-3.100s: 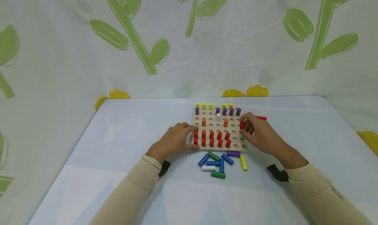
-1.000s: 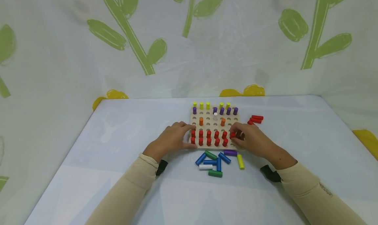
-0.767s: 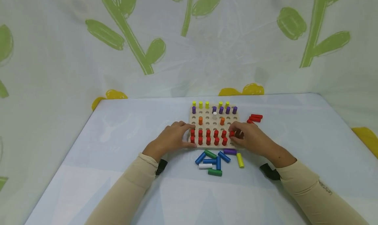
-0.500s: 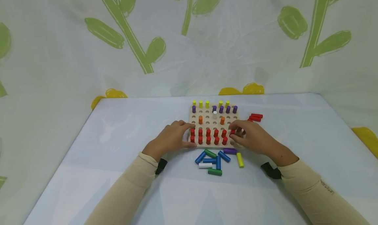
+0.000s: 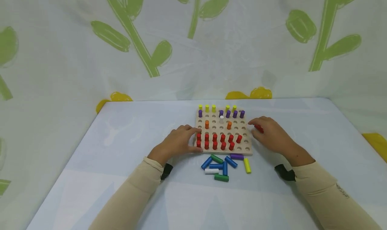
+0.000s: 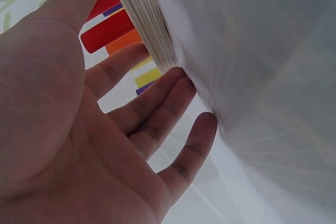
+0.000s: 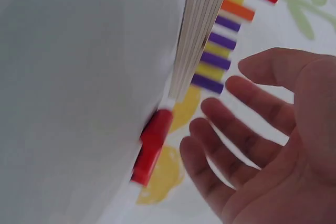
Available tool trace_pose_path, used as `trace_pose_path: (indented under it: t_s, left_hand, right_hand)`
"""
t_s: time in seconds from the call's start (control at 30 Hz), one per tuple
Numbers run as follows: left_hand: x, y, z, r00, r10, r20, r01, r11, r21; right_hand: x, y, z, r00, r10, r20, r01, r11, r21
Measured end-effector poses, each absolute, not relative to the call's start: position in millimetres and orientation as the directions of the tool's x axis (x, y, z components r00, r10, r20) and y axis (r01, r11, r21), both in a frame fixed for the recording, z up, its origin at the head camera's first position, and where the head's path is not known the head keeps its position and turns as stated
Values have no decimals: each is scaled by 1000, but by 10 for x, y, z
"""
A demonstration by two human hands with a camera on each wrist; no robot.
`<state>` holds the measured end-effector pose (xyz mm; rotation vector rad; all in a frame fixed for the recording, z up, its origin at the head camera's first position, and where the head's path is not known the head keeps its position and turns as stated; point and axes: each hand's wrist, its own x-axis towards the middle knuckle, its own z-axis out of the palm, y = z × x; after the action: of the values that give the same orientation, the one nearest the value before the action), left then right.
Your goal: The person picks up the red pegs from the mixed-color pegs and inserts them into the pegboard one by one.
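A wooden pegboard (image 5: 248, 148) carries standing pegs in yellow, purple, white, orange and red. My left hand (image 5: 178, 142) rests at its left side, thumb by the near corner and index finger farther back; in the left wrist view, the fingers touch the board's edge (image 6: 144, 17) and the table. My right hand (image 5: 272, 136) is just off the board's right side, its fingers apart and holding nothing. In the right wrist view, red pegs (image 7: 152, 148) lie on the table beyond those fingers. The head view shows red (image 5: 259, 128) between thumb and fingers, the rest hidden.
In front of the board lie loose pegs: several blue ones (image 5: 225, 168), a green one (image 5: 221, 178), a white one (image 5: 211, 171), a purple one (image 5: 237, 156) and a yellow one (image 5: 247, 165). A leaf-patterned sheet (image 5: 235, 48) hangs behind the table.
My right hand brought a red peg over, set it at the right end of the second red row, let go and moved right to the loose red pegs. The left hand has stayed put.
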<state>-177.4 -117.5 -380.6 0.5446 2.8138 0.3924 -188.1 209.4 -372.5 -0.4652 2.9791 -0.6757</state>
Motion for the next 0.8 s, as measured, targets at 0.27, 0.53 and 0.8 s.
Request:
trace_pose_path:
  t_s: [0.27,0.53,0.8]
  left_hand:
    - [-1734,-1168,-3784,-900,395,-185,331,895,300]
    - [-1752,-1178,-3758,-906,376,-195,311,903,297]
    - [-1751,-1162,-3772,-901,386,-199,319,898,302]
  right_hand:
    - [-1970,2286,-3748,-968,-243,-58,-202,898,-391]
    - [-2024,2283,-3780,-966,-244,-87,-195,907,-374]
    - [-2021,2289,-3832,-968,-223,-115,-165,912,-376]
